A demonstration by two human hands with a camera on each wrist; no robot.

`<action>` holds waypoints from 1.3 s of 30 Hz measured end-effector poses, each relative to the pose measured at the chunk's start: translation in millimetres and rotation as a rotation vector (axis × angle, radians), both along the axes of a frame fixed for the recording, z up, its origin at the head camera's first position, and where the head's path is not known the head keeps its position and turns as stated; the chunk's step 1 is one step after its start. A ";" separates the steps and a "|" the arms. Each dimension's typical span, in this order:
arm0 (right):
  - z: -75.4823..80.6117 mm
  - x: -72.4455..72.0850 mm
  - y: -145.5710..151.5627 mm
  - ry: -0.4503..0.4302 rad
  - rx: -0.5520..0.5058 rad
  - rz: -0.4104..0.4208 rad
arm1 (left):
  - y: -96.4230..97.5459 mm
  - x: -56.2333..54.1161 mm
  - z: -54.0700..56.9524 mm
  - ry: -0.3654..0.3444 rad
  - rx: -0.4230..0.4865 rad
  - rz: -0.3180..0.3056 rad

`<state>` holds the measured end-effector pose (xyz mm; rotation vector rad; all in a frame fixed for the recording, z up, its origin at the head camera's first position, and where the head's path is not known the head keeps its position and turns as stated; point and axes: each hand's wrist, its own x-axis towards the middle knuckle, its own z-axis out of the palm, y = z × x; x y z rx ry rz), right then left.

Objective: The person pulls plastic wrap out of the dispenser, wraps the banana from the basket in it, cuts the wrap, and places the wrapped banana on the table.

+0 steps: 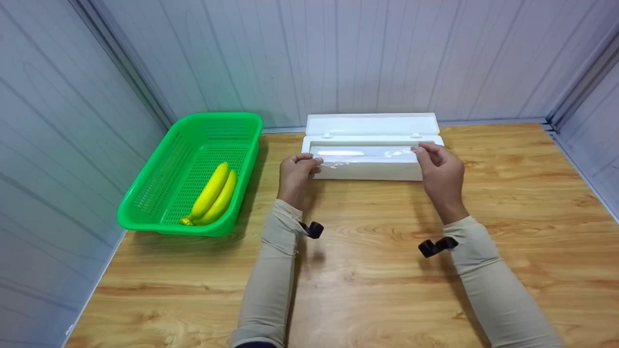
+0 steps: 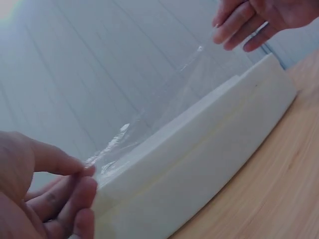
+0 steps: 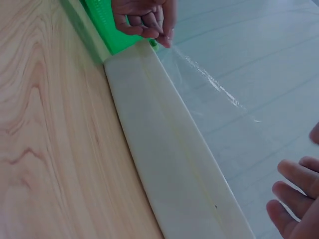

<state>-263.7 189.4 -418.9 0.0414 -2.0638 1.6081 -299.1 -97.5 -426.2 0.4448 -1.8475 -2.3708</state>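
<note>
A white cling film box stands near the back wall with its lid raised. Clear cling film rises from it, stretched between the two hands. My left hand pinches one corner of the film between thumb and forefinger, at the box's front left corner. At the opposite end, my right hand pinches the other corner; the left wrist view shows those fingers meeting at the film's edge. Only part of the right hand appears in the right wrist view. The roll itself cannot be made out.
To the left stands a green plastic basket with perforated walls, holding yellow bananas. The wood-grain table meets pale panel walls at the back and sides. A dark camera mount sticks out from each sleeved wrist.
</note>
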 end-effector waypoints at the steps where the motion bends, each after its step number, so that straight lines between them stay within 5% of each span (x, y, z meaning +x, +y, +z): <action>1: -1.7 -0.4 0.3 -0.005 -0.015 -0.016 | 0.2 -0.1 -1.4 -0.015 0.002 -0.016; 5: -6.4 -1.0 2.1 -0.066 -0.090 -0.028 | 1.9 -0.3 -5.6 -0.049 0.005 -0.051; 14: -6.3 -5.9 5.7 -0.303 -0.433 0.128 | 1.5 -0.1 -5.7 -0.114 -0.065 -0.068; 22: -3.0 -4.1 7.7 -0.459 -0.404 0.181 | -4.0 -0.7 -6.4 -0.107 -0.068 -0.074; 29: -1.8 -4.1 12.7 -0.554 -0.525 0.266 | -5.0 -0.4 -9.7 -0.101 -0.080 -0.073; 39: -2.8 -2.2 16.3 -0.579 -0.576 0.298 | -6.6 3.2 -4.3 -0.115 -0.084 -0.085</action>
